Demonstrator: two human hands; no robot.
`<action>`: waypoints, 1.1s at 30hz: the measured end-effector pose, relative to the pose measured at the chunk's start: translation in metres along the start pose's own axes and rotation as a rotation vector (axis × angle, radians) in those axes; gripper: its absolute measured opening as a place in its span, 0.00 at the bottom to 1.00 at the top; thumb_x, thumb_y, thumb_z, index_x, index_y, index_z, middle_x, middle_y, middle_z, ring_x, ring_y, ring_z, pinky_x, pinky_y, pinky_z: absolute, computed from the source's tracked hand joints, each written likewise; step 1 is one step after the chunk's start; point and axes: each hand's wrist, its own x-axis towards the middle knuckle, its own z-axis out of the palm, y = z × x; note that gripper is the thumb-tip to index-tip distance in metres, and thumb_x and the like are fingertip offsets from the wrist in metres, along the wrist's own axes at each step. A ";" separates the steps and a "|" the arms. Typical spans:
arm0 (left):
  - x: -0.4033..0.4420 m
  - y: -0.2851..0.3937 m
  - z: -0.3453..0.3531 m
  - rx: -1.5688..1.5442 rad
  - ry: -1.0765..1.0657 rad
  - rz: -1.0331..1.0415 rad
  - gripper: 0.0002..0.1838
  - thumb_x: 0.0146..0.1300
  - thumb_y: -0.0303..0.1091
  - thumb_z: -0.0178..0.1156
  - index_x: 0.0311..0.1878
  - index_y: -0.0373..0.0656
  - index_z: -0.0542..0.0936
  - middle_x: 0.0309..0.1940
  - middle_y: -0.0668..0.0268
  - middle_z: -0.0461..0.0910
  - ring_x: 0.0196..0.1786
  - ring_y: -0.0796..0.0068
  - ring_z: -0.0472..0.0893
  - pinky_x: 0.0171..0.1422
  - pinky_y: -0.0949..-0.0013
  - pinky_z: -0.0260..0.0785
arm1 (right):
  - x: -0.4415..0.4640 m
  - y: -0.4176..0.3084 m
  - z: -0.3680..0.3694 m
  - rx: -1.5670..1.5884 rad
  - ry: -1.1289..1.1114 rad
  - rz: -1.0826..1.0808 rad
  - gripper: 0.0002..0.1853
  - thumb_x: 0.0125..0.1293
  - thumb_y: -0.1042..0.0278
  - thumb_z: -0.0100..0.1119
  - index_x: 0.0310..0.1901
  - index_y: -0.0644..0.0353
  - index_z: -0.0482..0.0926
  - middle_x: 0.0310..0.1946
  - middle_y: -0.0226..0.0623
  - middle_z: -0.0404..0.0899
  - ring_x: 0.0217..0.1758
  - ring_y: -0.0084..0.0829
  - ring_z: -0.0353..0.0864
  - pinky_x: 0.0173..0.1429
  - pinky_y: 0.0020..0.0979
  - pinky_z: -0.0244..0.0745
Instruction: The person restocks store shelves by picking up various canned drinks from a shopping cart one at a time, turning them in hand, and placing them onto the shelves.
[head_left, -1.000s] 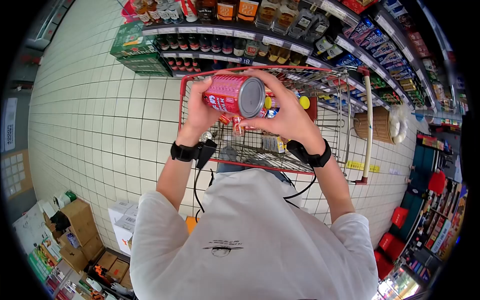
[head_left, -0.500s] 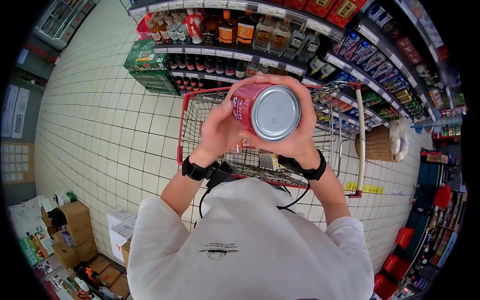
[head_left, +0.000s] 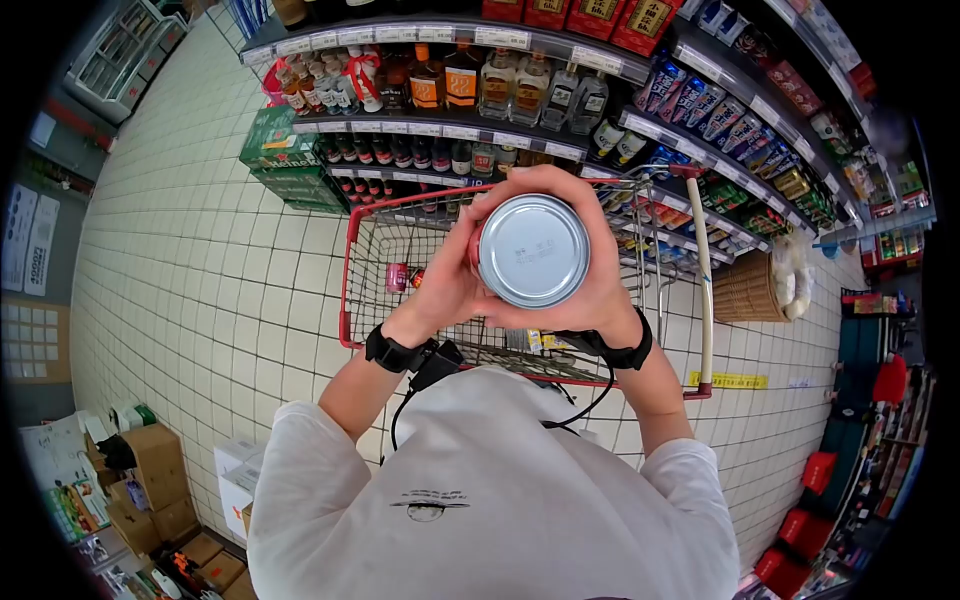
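Held up in front of me is a can (head_left: 534, 252), its silver end with small dark print facing the camera; only a sliver of its red side shows. My left hand (head_left: 448, 272) is wrapped round the can's left side. Round the right and upper side curl the fingers of my right hand (head_left: 598, 262). Beneath the hands stands a wire shopping cart (head_left: 346, 270) with red trim. In it lie a small pink-labelled container (head_left: 397, 278) and a few items partly hidden by my hands and wrists.
Shelves ahead carry liquor bottles (head_left: 462, 78), red boxes (head_left: 640, 22) and rows of cans (head_left: 715, 115). Green cartons (head_left: 285, 160) stand at the shelf's left end. A wicker basket (head_left: 750, 288) sits beyond the cart handle (head_left: 703, 290). Cardboard boxes (head_left: 160, 470) lie behind on the left.
The can has turned so its end faces the camera more squarely and its red label is mostly out of sight. Both hands have moved slightly lower, and the view has shifted a little.
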 end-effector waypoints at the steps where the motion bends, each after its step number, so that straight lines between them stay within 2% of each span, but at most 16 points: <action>1: 0.000 0.000 0.002 0.005 -0.003 -0.002 0.38 0.75 0.64 0.38 0.78 0.48 0.52 0.75 0.64 0.58 0.77 0.64 0.61 0.76 0.55 0.63 | 0.000 0.000 -0.001 0.044 0.028 -0.002 0.53 0.40 0.68 0.85 0.68 0.62 0.61 0.54 0.45 0.78 0.58 0.37 0.80 0.63 0.39 0.74; 3: 0.001 -0.001 0.004 -0.222 -0.094 0.099 0.41 0.72 0.63 0.48 0.78 0.48 0.51 0.76 0.64 0.56 0.76 0.65 0.61 0.75 0.56 0.62 | 0.000 0.000 -0.006 0.088 0.065 -0.010 0.53 0.40 0.69 0.85 0.68 0.64 0.60 0.54 0.48 0.78 0.58 0.39 0.80 0.64 0.41 0.74; 4: 0.007 -0.005 0.004 -0.247 -0.069 0.211 0.43 0.66 0.51 0.65 0.76 0.47 0.52 0.74 0.61 0.57 0.75 0.65 0.62 0.75 0.58 0.61 | 0.000 -0.002 -0.011 0.043 0.095 -0.001 0.53 0.41 0.68 0.84 0.68 0.64 0.60 0.54 0.47 0.78 0.58 0.39 0.80 0.64 0.41 0.74; 5: 0.008 -0.003 0.005 -0.244 -0.072 0.208 0.43 0.66 0.51 0.65 0.76 0.47 0.52 0.74 0.61 0.57 0.75 0.65 0.62 0.75 0.58 0.61 | 0.000 -0.003 -0.014 -0.002 0.123 0.009 0.52 0.42 0.68 0.83 0.68 0.64 0.60 0.54 0.47 0.78 0.58 0.39 0.80 0.64 0.41 0.74; 7: 0.009 0.004 0.009 -0.002 -0.026 0.343 0.44 0.60 0.36 0.73 0.71 0.46 0.54 0.71 0.57 0.59 0.74 0.65 0.63 0.75 0.58 0.60 | 0.000 -0.004 -0.014 0.006 0.139 0.006 0.50 0.44 0.67 0.82 0.68 0.64 0.60 0.54 0.46 0.78 0.58 0.38 0.80 0.64 0.41 0.74; 8: 0.008 0.008 0.013 0.013 0.023 0.316 0.41 0.55 0.26 0.73 0.64 0.48 0.55 0.67 0.55 0.62 0.72 0.65 0.64 0.75 0.58 0.60 | 0.000 -0.005 -0.013 0.046 0.166 0.021 0.50 0.43 0.67 0.83 0.67 0.64 0.61 0.53 0.44 0.78 0.58 0.35 0.79 0.64 0.38 0.74; 9: 0.009 0.005 0.013 0.015 0.021 0.316 0.41 0.55 0.26 0.73 0.64 0.48 0.55 0.67 0.55 0.62 0.72 0.65 0.64 0.75 0.58 0.60 | 0.001 -0.006 -0.012 0.085 0.193 0.036 0.49 0.43 0.68 0.84 0.66 0.63 0.63 0.52 0.42 0.78 0.58 0.32 0.79 0.64 0.36 0.73; 11: 0.011 -0.004 0.013 0.298 0.090 0.517 0.38 0.55 0.25 0.71 0.61 0.48 0.56 0.67 0.54 0.61 0.72 0.64 0.64 0.74 0.56 0.60 | 0.000 -0.009 -0.012 0.066 0.193 0.039 0.48 0.44 0.68 0.84 0.66 0.63 0.63 0.52 0.41 0.78 0.58 0.32 0.79 0.64 0.36 0.73; 12: 0.012 -0.005 0.015 0.299 0.122 0.541 0.34 0.53 0.22 0.70 0.54 0.48 0.56 0.67 0.51 0.61 0.71 0.62 0.65 0.74 0.55 0.60 | -0.001 -0.010 -0.011 0.047 0.193 0.046 0.48 0.44 0.68 0.83 0.65 0.63 0.63 0.52 0.41 0.78 0.58 0.32 0.79 0.64 0.35 0.73; 13: 0.014 -0.008 0.017 0.301 0.118 0.537 0.34 0.53 0.22 0.70 0.54 0.48 0.56 0.67 0.51 0.61 0.71 0.62 0.65 0.74 0.55 0.60 | -0.001 -0.011 -0.011 0.047 0.199 0.046 0.48 0.44 0.68 0.83 0.65 0.63 0.63 0.52 0.41 0.78 0.58 0.32 0.79 0.64 0.35 0.73; 16: 0.017 -0.010 0.021 0.513 0.226 0.746 0.33 0.50 0.17 0.68 0.47 0.48 0.54 0.66 0.47 0.61 0.71 0.59 0.65 0.74 0.56 0.60 | 0.000 -0.014 -0.010 -0.048 0.171 0.005 0.47 0.42 0.70 0.82 0.64 0.63 0.63 0.53 0.43 0.78 0.58 0.34 0.79 0.64 0.37 0.73; 20: 0.018 -0.014 0.018 0.570 0.242 0.748 0.33 0.50 0.16 0.69 0.47 0.47 0.54 0.66 0.47 0.61 0.70 0.59 0.65 0.74 0.55 0.62 | 0.001 -0.019 -0.012 -0.126 0.132 -0.035 0.46 0.42 0.70 0.82 0.63 0.63 0.64 0.53 0.42 0.78 0.57 0.33 0.79 0.64 0.37 0.74; 22: 0.018 -0.015 0.018 0.445 0.231 0.710 0.34 0.50 0.16 0.70 0.46 0.47 0.54 0.66 0.48 0.61 0.69 0.60 0.66 0.74 0.55 0.62 | 0.000 -0.019 -0.011 -0.145 0.125 -0.059 0.44 0.43 0.71 0.82 0.62 0.63 0.65 0.53 0.42 0.78 0.57 0.33 0.80 0.64 0.38 0.74; 26: 0.016 -0.008 0.024 0.521 0.243 0.658 0.34 0.51 0.16 0.71 0.47 0.47 0.54 0.65 0.50 0.62 0.68 0.61 0.67 0.73 0.56 0.64 | -0.006 -0.018 -0.005 -0.103 0.140 -0.015 0.43 0.43 0.71 0.82 0.61 0.63 0.66 0.53 0.42 0.79 0.57 0.34 0.80 0.64 0.38 0.74; 29: 0.015 -0.007 0.022 0.587 0.224 0.678 0.34 0.51 0.15 0.70 0.49 0.46 0.55 0.65 0.52 0.62 0.68 0.63 0.68 0.71 0.57 0.65 | -0.006 -0.019 -0.005 -0.189 0.121 -0.030 0.42 0.44 0.71 0.82 0.61 0.62 0.67 0.54 0.42 0.79 0.58 0.34 0.80 0.65 0.39 0.74; 33: 0.010 -0.010 0.017 0.528 0.243 0.610 0.41 0.48 0.17 0.74 0.59 0.44 0.57 0.65 0.55 0.64 0.68 0.65 0.69 0.71 0.59 0.66 | -0.006 -0.017 -0.002 -0.203 0.120 -0.029 0.41 0.44 0.71 0.82 0.60 0.62 0.68 0.54 0.42 0.79 0.59 0.35 0.80 0.65 0.38 0.74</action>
